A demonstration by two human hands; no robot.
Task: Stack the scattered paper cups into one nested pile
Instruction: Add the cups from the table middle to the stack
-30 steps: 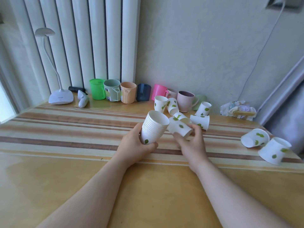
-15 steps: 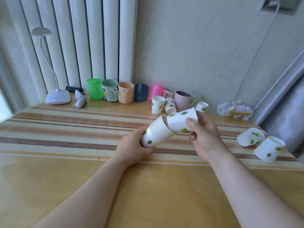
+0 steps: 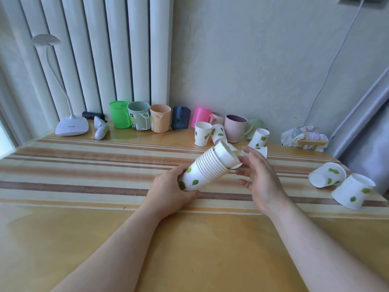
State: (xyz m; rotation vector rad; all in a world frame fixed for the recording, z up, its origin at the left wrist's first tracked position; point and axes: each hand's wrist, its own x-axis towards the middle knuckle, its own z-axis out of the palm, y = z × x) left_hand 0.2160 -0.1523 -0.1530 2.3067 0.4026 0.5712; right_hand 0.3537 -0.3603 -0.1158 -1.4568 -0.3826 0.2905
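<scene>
The left hand (image 3: pixel 168 193) is clamped on the tilted stack (image 3: pixel 207 169) above the desk (image 3: pixel 84 169), the right hand (image 3: pixel 260 175) loose-fingered at its mouth where a cup sits askew, so seating it seems next, then loose cups (image 3: pixel 327 174)

- The nested stack (image 3: pixel 207 168) sits at table centre, tilted with its mouth toward 1 o'clock.
- The left hand (image 3: pixel 170 191) lies at 7 o'clock of the stack, around its base.
- The right hand (image 3: pixel 260 178) lies at 3 o'clock, just beside the mouth.
- Two loose cups (image 3: pixel 327 174) (image 3: pixel 352 193) lie tipped at the far 3 o'clock edge, touching.
- A row of mugs (image 3: pixel 160 119) stands at 12 o'clock against the wall.
- A lamp (image 3: pixel 71 127) stands at 10 o'clock.
</scene>
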